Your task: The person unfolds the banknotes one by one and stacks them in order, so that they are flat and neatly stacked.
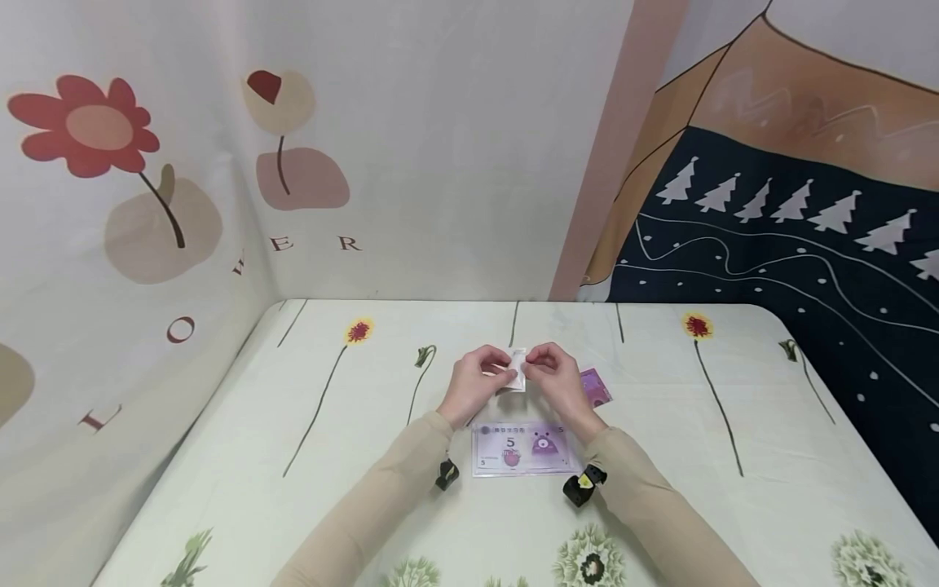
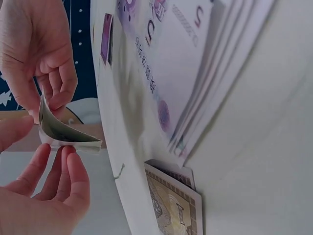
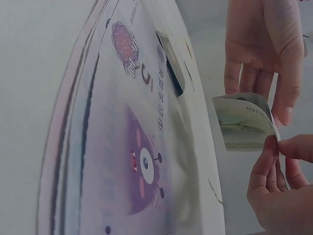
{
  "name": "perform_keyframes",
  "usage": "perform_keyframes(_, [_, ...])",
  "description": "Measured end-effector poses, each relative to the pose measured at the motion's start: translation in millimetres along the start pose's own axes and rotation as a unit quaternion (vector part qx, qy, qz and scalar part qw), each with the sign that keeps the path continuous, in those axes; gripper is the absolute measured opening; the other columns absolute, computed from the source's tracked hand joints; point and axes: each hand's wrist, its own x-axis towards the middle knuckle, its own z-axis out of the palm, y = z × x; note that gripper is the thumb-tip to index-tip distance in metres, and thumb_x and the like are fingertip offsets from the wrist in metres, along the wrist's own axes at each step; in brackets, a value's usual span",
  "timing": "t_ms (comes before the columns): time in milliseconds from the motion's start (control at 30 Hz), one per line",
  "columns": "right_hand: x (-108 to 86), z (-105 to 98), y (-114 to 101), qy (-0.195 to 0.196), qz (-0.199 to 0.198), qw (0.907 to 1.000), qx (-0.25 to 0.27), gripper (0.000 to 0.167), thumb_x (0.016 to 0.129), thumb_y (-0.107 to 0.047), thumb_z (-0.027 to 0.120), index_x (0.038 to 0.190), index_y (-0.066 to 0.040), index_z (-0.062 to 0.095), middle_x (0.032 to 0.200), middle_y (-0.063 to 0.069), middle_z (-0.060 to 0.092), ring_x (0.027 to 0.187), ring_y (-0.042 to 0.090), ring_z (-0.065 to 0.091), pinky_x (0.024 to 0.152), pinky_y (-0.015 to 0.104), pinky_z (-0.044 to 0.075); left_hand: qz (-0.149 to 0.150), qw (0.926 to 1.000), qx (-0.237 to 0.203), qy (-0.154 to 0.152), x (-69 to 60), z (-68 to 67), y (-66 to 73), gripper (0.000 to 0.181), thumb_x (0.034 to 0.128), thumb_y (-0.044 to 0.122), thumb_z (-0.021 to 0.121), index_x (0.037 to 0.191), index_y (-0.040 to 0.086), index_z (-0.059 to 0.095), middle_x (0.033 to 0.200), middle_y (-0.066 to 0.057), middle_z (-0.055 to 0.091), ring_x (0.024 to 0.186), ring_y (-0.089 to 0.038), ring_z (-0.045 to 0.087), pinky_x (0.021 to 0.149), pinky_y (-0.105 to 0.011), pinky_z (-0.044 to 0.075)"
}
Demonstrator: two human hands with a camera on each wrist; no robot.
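Above the table, both hands hold a small pale, greenish paper banknote (image 1: pixel 517 369) printed "YUAN". It is bent into a curved fold, as the left wrist view shows. My left hand (image 1: pixel 473 381) pinches it from the left, with the thumb (image 2: pixel 14 131) on one side and fingers (image 2: pixel 73 171) beneath. On the right, my right hand (image 1: pixel 556 375) pinches its other edge between thumb and fingertips, clearest in the right wrist view. Nearer me lies a stack of purple play banknotes (image 1: pixel 524 448) marked 5, showing a one-eyed cartoon figure.
A folded purple note (image 1: pixel 596 387) lies on the table right of my right hand. In the left wrist view, a folded brown note (image 2: pixel 173 200) stands beside the stack. Walls of printed cloth rise behind the flower-patterned table (image 1: pixel 293 522).
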Motion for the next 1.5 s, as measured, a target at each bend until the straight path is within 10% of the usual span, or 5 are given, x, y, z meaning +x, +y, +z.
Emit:
perform_keyframes(333, [-2.2, 1, -4, -0.021, 0.000, 0.9998, -0.003, 0.018, 0.085, 0.006, 0.067, 0.101, 0.007, 0.058, 0.095, 0.016, 0.065, 0.085, 0.013, 0.064, 0.075, 0.020, 0.052, 0.007, 0.9997, -0.018, -0.016, -2.2, 0.7, 0.1, 0.024, 0.0814, 0.005, 0.075, 0.101, 0.000, 0.061, 0.100, -0.015, 0.067, 0.091, -0.030, 0.067, 0.078, -0.031, 0.056])
perform_keyframes(600, [-4.1, -2, -5, -0.020, -0.013, 0.9996, -0.013, 0.020, 0.086, 0.004, 0.067, 0.104, 0.007, 0.059, 0.101, 0.018, 0.065, 0.092, 0.021, 0.064, 0.079, 0.021, 0.052, 0.004, 0.9952, -0.088, -0.043, -22.6, -12.1, 41.5, 0.025, 0.0856, -0.008, 0.063, 0.109, -0.013, 0.055, 0.110, -0.030, 0.060, 0.097, -0.042, 0.064, 0.079, -0.033, 0.056])
perform_keyframes(967, [-6.6, -12, -3, -0.017, -0.041, 0.9987, -0.025, 0.020, 0.086, 0.007, 0.065, 0.105, 0.008, 0.058, 0.101, 0.024, 0.064, 0.094, 0.023, 0.063, 0.079, 0.022, 0.053, -0.018, 0.9848, -0.171, -0.028, -8.5, -4.3, 3.1, 0.028, 0.0880, -0.014, 0.054, 0.115, -0.011, 0.054, 0.101, -0.029, 0.055, 0.093, -0.046, 0.063, 0.078, -0.052, 0.055])
perform_keyframes(1500, [-8.8, -31, 1, -0.017, -0.024, 0.9921, -0.122, 0.017, 0.091, 0.000, 0.063, 0.108, 0.000, 0.067, 0.108, 0.016, 0.066, 0.095, 0.027, 0.063, 0.078, 0.020, 0.049, -0.036, 0.9903, -0.134, 0.001, -11.3, -9.8, -11.5, 0.040, 0.0878, -0.015, 0.049, 0.122, 0.005, 0.056, 0.096, -0.014, 0.053, 0.075, -0.020, 0.064, 0.072, -0.046, 0.058])
